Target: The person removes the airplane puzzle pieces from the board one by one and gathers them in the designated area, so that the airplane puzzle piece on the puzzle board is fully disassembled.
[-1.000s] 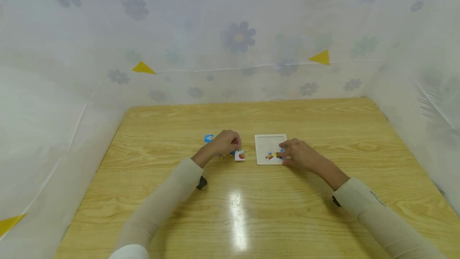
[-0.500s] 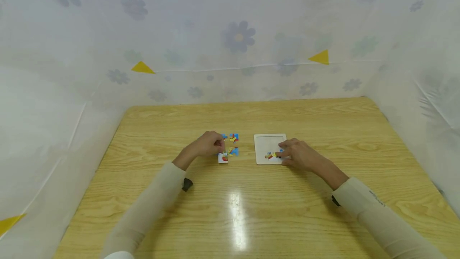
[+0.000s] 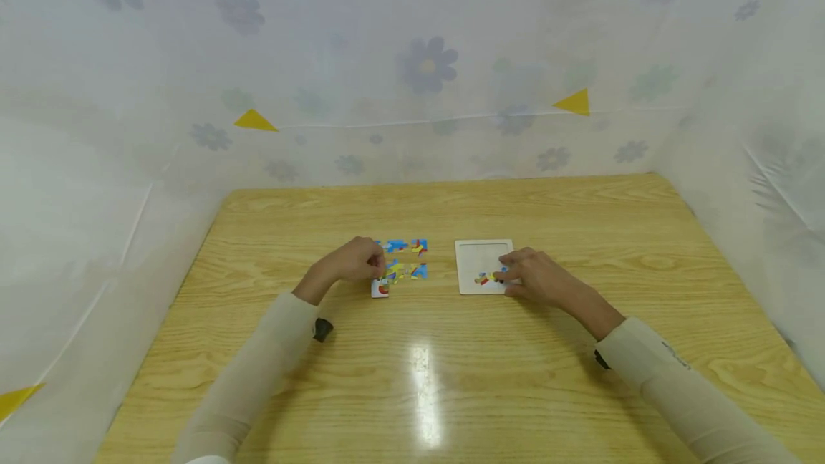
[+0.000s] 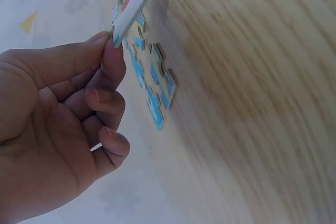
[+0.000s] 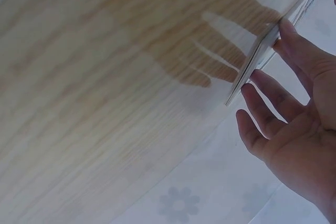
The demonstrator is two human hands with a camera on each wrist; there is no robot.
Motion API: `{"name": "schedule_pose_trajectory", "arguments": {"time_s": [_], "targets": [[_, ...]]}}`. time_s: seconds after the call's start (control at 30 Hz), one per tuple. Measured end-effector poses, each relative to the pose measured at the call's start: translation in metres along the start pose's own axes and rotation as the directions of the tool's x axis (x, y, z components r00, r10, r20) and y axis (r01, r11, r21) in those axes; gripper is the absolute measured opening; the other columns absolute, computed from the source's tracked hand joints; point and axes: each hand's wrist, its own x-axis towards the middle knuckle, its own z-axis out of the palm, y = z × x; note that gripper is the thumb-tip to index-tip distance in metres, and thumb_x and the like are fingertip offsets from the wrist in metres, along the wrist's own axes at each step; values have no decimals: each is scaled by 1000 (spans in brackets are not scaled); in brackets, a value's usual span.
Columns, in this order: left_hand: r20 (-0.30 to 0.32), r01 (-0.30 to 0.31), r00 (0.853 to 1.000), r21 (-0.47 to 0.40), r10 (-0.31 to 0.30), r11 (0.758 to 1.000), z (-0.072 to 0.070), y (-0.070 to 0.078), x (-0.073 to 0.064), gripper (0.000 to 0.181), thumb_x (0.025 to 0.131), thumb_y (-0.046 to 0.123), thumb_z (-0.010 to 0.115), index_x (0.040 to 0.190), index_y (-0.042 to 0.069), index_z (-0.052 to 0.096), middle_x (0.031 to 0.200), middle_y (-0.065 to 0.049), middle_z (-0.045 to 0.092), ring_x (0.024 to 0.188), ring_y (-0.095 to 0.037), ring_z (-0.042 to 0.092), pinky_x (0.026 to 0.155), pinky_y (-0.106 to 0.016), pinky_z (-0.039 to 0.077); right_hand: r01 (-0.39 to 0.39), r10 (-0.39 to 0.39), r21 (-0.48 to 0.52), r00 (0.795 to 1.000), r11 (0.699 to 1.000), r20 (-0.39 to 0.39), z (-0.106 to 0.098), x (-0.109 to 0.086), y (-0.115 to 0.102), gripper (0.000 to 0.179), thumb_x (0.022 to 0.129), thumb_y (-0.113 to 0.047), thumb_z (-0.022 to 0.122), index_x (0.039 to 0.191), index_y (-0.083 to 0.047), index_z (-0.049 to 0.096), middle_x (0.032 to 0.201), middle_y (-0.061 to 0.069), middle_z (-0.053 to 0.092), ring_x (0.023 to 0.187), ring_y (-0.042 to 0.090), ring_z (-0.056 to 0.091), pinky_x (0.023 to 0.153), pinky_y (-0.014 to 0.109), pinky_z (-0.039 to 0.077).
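Observation:
My left hand (image 3: pixel 344 261) pinches a jigsaw piece (image 3: pixel 380 290), white with a red patch, between thumb and fingertip. In the left wrist view this jigsaw piece (image 4: pixel 131 9) is tilted up, and the other fingers are curled loosely. Several blue and yellow jigsaw pieces (image 3: pixel 419 271) lie on the table beside and beneath that hand, some partly hidden by it. To the right, my right hand (image 3: pixel 541 279) rests its extended fingers on the right side of a square white puzzle tray (image 3: pixel 480 291). Coloured pieces (image 3: pixel 482 278) show along the tray's lower part, partly covered by the fingers.
The wood-grain table (image 3: pixel 425 213) has rounded far corners. A pale flowered curtain (image 3: pixel 419 149) closes in the back and both sides, with yellow triangles (image 3: pixel 256 120) on it. Light reflects off the tabletop in front of the hands.
My left hand has moved left with the white-and-red jigsaw piece, from near the tray to the loose pieces' left end, uncovering more of them. The right hand and tray have stayed put.

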Motion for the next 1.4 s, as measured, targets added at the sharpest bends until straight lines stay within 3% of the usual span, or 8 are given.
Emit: {"name": "schedule_pose_trajectory", "arguments": {"time_s": [0.4,0.83,1.1,1.27,1.4], "targets": [[56,86,995,-11,-86,996,0,-3,-11,11,87,3,63,77,7,66,76,-1,63,66,-11,50,64,-23,43,-8,8,7,1000,1000,7,-2,0,-2,33,84,-22,71,114,-9,70,125,21,61,112,42,57,90,55,47],[-25,170,985,41,-169,985,10,0,-12,12,84,2,67,73,7,68,77,-1,66,69,-12,55,66,-25,46,-14,14,6,1000,1000,2,-1,0,-2,33,82,-22,72,112,-9,71,123,21,61,109,42,58,86,54,49],[-36,143,989,64,-140,988,9,-1,-13,12,82,1,68,73,7,70,78,-2,68,71,-12,57,69,-27,49,-54,53,39,998,998,12,-1,-1,-2,35,83,-24,72,114,-8,70,126,20,60,113,42,56,90,55,47],[-53,118,992,48,-115,992,6,-1,-12,14,84,1,65,73,9,71,78,0,68,72,-11,58,75,-31,51,-34,34,19,999,999,-12,-1,-1,-2,35,82,-23,72,112,-7,70,124,21,61,111,42,57,89,54,48],[-68,78,995,24,-76,997,4,4,-7,15,86,3,63,75,9,69,77,1,67,68,-11,56,72,-30,50,-4,4,-9,999,1000,-36,0,-2,-2,33,81,-23,73,110,-7,72,121,22,63,108,41,59,87,53,49]]}}
